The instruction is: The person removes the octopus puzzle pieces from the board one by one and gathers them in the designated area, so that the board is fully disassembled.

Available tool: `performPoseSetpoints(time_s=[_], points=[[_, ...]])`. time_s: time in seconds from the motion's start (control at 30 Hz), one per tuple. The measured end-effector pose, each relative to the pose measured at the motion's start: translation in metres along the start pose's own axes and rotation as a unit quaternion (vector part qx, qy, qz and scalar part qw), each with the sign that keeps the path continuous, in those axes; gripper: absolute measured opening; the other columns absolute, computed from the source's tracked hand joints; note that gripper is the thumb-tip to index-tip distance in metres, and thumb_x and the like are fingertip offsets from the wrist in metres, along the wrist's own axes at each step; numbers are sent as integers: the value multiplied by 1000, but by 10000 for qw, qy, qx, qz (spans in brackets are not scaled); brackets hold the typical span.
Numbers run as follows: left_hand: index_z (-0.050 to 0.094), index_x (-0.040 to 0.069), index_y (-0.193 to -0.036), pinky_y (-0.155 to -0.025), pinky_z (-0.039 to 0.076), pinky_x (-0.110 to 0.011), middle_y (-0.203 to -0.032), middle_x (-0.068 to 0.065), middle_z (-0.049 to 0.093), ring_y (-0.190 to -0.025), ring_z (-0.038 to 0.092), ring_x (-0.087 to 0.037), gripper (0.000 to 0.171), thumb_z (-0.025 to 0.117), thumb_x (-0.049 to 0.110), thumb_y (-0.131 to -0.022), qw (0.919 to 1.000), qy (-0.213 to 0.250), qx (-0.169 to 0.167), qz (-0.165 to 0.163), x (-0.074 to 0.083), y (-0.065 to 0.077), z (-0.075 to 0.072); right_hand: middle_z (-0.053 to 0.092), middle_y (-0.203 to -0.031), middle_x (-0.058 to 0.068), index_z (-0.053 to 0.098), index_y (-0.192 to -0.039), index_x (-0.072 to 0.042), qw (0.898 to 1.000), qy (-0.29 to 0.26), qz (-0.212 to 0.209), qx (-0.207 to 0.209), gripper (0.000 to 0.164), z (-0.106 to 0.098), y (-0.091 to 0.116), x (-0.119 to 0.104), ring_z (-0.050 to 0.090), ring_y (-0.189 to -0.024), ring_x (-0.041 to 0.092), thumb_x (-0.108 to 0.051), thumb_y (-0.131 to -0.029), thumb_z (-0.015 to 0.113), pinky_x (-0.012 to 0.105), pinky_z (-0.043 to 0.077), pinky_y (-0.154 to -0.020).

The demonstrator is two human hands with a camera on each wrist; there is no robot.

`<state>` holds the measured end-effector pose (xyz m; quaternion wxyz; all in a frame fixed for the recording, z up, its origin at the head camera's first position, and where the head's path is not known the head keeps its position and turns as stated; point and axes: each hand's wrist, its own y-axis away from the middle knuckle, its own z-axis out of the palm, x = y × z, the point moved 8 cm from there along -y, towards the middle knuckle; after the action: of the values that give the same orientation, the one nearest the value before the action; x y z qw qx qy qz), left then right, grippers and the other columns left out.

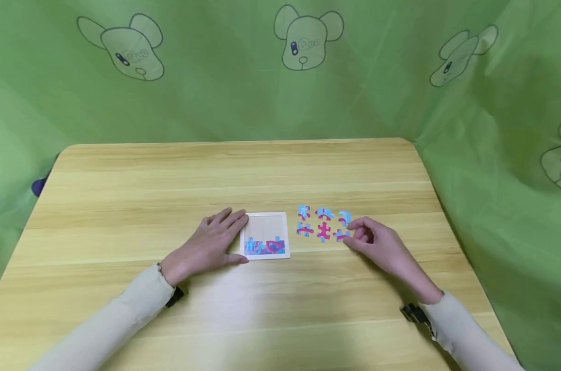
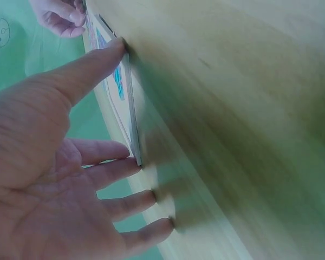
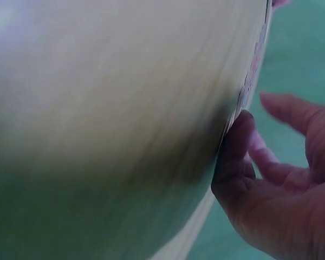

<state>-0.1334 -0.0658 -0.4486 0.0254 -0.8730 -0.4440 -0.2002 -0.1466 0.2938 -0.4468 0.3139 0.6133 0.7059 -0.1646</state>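
A small white puzzle frame (image 1: 287,234) lies on the table, with joined blue, pink and purple pieces (image 1: 264,247) along its near side. My left hand (image 1: 206,247) rests with spread fingers against the frame's left edge; in the left wrist view its thumb (image 2: 95,62) touches one corner. Several loose jigsaw pieces sit right of the frame, among them a pink one (image 1: 324,230). My right hand (image 1: 382,245) is at the lower right blue-and-pink piece (image 1: 340,235), thumb and forefinger apart beside it. In the right wrist view a fingertip (image 3: 245,116) meets the tabletop.
The wooden table (image 1: 169,180) extends around the puzzle on all sides. Green cloth (image 1: 243,103) with bear-head drawings hangs behind the table and at its sides. A dark purple object (image 1: 38,186) shows beyond the left edge.
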Motion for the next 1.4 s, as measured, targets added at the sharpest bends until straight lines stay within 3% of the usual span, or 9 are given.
performPoseSetpoints(time_s=[0.23, 0.6, 0.83, 1.07, 1.4], points=[[36, -2, -168, -120, 32, -71, -175, -19, 33, -159, 28, -49, 101, 82, 53, -97, 10000, -36, -28, -13, -1, -1, 1, 59, -94, 7, 70, -123, 0, 9984, 156, -523, -118, 29, 3, 4, -13, 53, -84, 22, -9, -99, 83, 27, 46, -71], [37, -2, -168, -119, 33, -71, -175, -19, 32, -159, 27, -48, 102, 81, 56, -97, 10000, -74, 34, 27, -1, -2, 3, 59, -94, 5, 69, -124, 0, 9988, 226, -402, -134, 28, 1, 2, -13, 53, -84, 22, -10, -101, 81, 27, 46, -70], [37, -2, -168, -119, 33, -71, -174, -19, 33, -159, 28, -48, 101, 81, 56, -96, 9999, -92, 28, 28, -2, -2, 2, 58, -97, 9, 70, -126, 1, 9984, 200, -489, 190, 32, 1, 6, -20, 52, -86, 23, -13, -100, 83, 26, 45, -70], [37, -2, -167, -118, 34, -71, -174, -19, 34, -158, 29, -49, 103, 82, 56, -95, 9999, -83, 73, -29, -3, 1, 0, 61, -98, 7, 71, -122, -3, 9979, -347, -537, 45, 22, 18, 5, -36, 56, -86, 23, -12, -104, 77, 25, 50, -71], [30, -1, -170, -120, 31, -72, -175, -31, 21, -161, 16, -53, 114, 79, 67, -92, 9995, 162, 150, -225, -10, 1, 0, 69, -92, 0, 76, -119, -3, 9902, -908, -988, -392, 17, 54, -8, -90, 62, -82, 18, -7, -103, 76, 24, 54, -71]])
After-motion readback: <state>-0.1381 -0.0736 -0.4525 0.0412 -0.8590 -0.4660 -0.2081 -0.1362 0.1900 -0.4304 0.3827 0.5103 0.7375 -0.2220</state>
